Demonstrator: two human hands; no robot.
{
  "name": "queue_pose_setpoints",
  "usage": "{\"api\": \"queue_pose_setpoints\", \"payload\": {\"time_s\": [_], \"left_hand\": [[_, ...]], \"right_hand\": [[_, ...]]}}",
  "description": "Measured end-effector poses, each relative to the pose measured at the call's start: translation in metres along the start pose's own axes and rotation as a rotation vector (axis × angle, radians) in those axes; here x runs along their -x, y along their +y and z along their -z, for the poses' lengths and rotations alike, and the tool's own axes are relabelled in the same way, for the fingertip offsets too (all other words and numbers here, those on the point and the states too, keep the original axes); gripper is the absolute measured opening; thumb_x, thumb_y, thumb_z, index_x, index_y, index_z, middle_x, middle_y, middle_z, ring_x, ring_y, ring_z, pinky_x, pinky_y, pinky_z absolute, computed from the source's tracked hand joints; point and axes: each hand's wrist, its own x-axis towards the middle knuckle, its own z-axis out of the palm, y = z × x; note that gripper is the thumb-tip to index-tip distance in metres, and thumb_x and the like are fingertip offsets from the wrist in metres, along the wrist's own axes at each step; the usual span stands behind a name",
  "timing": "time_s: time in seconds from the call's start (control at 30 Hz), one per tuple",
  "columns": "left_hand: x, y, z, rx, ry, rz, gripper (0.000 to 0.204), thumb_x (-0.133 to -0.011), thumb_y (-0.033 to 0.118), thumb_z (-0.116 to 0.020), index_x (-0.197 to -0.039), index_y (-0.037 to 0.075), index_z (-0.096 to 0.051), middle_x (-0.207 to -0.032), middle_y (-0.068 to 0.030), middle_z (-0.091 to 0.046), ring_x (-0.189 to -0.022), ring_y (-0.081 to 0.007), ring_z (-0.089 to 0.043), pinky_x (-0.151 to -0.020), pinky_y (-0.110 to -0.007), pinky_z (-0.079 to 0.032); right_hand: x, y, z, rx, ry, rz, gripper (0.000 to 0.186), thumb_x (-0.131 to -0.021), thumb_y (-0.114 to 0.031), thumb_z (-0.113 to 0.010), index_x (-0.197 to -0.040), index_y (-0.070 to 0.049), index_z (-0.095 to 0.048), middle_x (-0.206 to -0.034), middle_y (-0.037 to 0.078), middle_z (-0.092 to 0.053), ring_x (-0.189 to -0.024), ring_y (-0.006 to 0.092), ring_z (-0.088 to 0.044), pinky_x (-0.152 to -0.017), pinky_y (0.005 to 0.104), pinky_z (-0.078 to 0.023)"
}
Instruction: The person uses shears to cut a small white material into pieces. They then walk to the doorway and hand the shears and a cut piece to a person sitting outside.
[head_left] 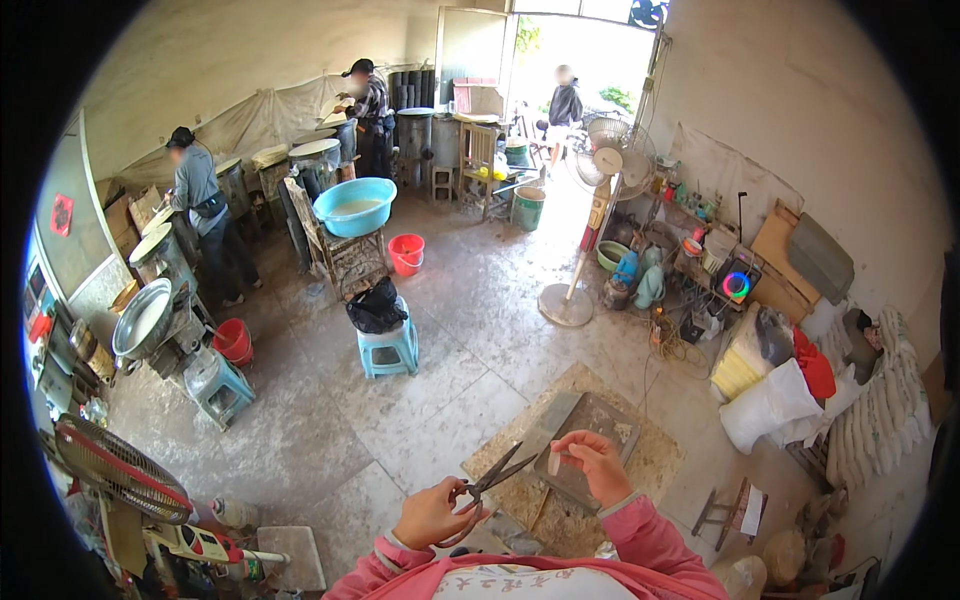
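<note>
Dark metal scissors (pixel 495 475) sit in my left hand (pixel 430 515), the fingers through and around the handles. Their blades are spread apart and point toward my right hand (pixel 598 468). That hand pinches a small pale, flat piece (pixel 554 463) between thumb and fingertips, just beyond the blade tips. What the piece is I cannot make out. Both hands are in front of my body, in pink sleeves. Below them is a grey metal platform (pixel 615 425) on a worn tan board (pixel 662 452).
A blue stool (pixel 388 350) carries a black plastic bag (pixel 377 305). A standing fan (pixel 567 303) stands farther back. White sacks (pixel 770 405) are piled at the right, another fan (pixel 120 465) at the left. People work by round drums (pixel 165 250) at the far left.
</note>
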Motion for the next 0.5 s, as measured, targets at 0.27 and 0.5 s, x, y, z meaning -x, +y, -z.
{"api": "queue_pose_setpoints", "payload": {"time_s": [0.27,0.5], "left_hand": [[0.001,-0.003,0.003,-0.001,0.065,-0.060,0.051,-0.067,0.050,-0.071,-0.095,0.009,-0.059,-0.061,-0.0046,-0.055,-0.056,-0.0238,-0.058,-0.052,-0.034,-0.043],[-0.007,0.024,0.008,-0.070,0.096,-0.199,0.047,-0.067,0.041,-0.074,-0.094,0.007,-0.057,-0.060,-0.0059,-0.051,-0.056,-0.0238,-0.055,-0.051,-0.035,-0.041]], "right_hand": [[0.001,-0.004,-0.008,0.031,-0.008,0.039,0.015,-0.087,-0.009,-0.049,-0.093,-0.004,-0.063,-0.094,0.004,-0.064,-0.088,0.0115,-0.058,-0.080,0.0266,-0.046],[0.006,-0.013,0.001,0.041,0.042,0.119,0.016,-0.086,-0.008,-0.050,-0.096,-0.003,-0.061,-0.096,0.005,-0.063,-0.088,0.0103,-0.056,-0.081,0.0256,-0.045]]}}
